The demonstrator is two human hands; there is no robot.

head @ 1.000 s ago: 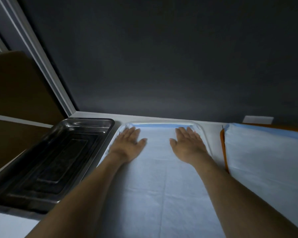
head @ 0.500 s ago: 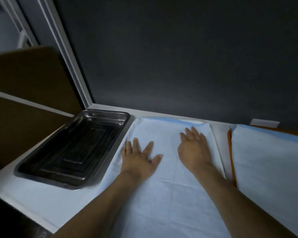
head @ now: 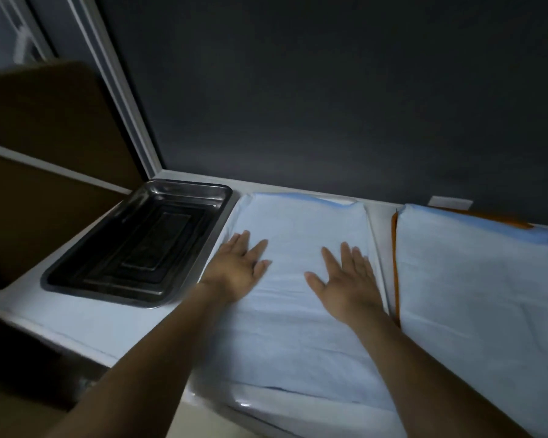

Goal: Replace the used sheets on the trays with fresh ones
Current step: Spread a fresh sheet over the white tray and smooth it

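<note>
Both hands, left hand (head: 238, 267) and right hand (head: 345, 279), press flat, fingers extended and gripping nothing, smoothing the fresh blue sheet (head: 298, 327) into its tray (head: 375, 248).

White counter (head: 86, 325) had a steel tray (head: 140, 248) at 9 o'clock, a sheet-covered tray (head: 244, 404) dead center, and an orange tray (head: 394, 248) at 3.

Left hand (head: 238, 268), right hand (head: 345, 281) further back

Dim, underexposed view, soft focus, wide-angle bending at edges, dark corners
</note>
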